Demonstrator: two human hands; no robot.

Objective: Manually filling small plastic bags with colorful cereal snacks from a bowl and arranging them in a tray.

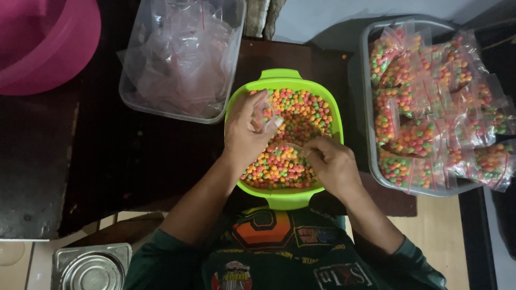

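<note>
Your left hand (243,134) pinches a small clear bag (266,115) above the green bowl (285,198), grip closed on its edge. The bag is crumpled and see-through; its long axis and mouth direction cannot be told. Your right hand (333,166) rests curled in the bowl's coloured pellets (301,115); what it grips cannot be told.

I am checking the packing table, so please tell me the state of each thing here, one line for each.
Green bowl: holds many small coloured balls.
Small clear bag: held by the left hand, seems empty.
Right hand: resting in the coloured balls.
Clear tub: holds a heap of empty bags.
Grey tray: piled with filled bags.
Pink basin: only partly in view.
</note>
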